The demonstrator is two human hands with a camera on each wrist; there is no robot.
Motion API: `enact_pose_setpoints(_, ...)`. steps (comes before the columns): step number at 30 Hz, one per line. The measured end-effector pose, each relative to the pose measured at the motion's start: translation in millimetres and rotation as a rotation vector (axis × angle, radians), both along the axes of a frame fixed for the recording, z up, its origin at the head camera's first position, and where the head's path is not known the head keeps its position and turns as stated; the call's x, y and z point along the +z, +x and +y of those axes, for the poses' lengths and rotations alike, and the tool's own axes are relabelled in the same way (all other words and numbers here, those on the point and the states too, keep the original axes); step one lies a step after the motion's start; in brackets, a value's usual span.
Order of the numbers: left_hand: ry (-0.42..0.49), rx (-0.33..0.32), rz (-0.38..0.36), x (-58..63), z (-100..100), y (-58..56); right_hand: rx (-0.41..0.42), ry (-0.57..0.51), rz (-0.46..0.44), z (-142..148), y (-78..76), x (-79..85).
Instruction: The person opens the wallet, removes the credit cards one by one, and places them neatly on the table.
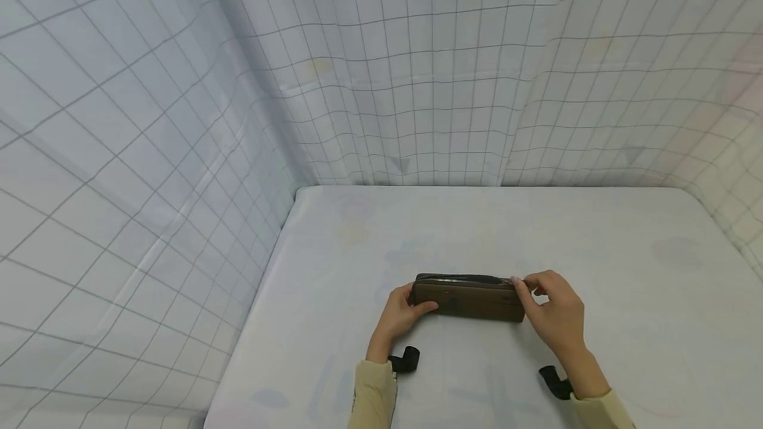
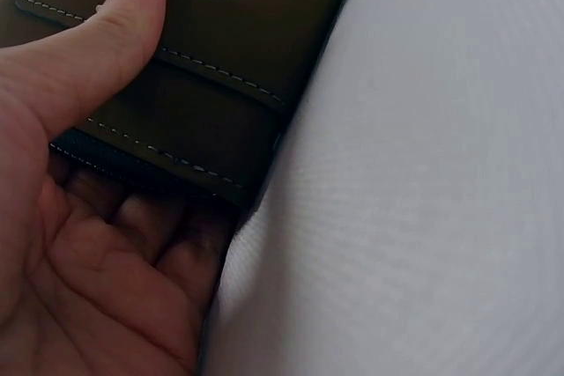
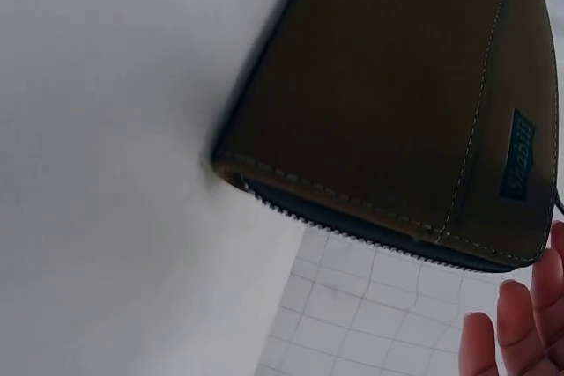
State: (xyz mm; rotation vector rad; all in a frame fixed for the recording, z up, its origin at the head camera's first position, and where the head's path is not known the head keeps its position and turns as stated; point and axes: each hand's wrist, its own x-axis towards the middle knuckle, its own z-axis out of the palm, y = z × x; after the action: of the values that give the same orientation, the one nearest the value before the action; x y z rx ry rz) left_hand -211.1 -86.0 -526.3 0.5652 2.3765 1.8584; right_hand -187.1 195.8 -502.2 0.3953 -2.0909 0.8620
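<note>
Left hand [image 1: 401, 313] grips pouch [image 1: 467, 298] left end; right hand [image 1: 551, 310] pinches zip [image 1: 514, 281] at right end; likely unzipping; next needs steady leftward pull.

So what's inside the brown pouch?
Its inside can't be seen: the zip along the top of the pouch looks closed. The left hand grips one end, and the right hand pinches the other, near the zip.
</note>
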Motion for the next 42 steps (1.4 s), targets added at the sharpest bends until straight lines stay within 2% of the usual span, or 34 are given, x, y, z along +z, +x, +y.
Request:
enact_pose_setpoints(4,-0.004,-0.001,-0.012,2.4,0,0.6,-0.002,-0.063,-0.089,0,-0.5,-4.8)
enact_pose_setpoints(8,-0.007,0.002,-0.016,3.5,0,1.3,0.034,-0.169,-0.184,1,-1.0,-9.6)
enact_pose_setpoints(13,0.002,0.003,-0.007,3.6,0,1.7,0.036,-0.284,-0.404,4,-0.4,-9.4)
enact_pose_setpoints(18,-0.004,0.006,-0.014,3.0,0,3.0,0.03,-0.333,-0.622,8,1.4,-2.7)
enact_pose_setpoints(22,-0.004,0.008,-0.018,2.5,0,3.7,0.075,-0.378,-0.712,11,3.3,1.7)
enact_pose_setpoints(27,-0.007,0.002,-0.01,2.2,-1,3.3,0.079,-0.406,-0.744,8,9.9,15.8)
enact_pose_setpoints(29,-0.012,0.001,-0.012,2.3,-1,2.8,0.066,-0.409,-0.758,10,10.6,15.3)
enact_pose_setpoints(34,-0.012,0.004,-0.01,2.1,-1,2.0,0.076,-0.428,-0.783,19,5.8,-1.0)
enact_pose_setpoints(39,-0.012,0.009,0.001,1.4,-1,1.3,0.105,-0.435,-0.747,21,4.8,-4.4)
enact_pose_setpoints(42,-0.017,0.006,0.009,1.5,-1,0.9,0.103,-0.458,-0.719,24,0.8,-15.7)
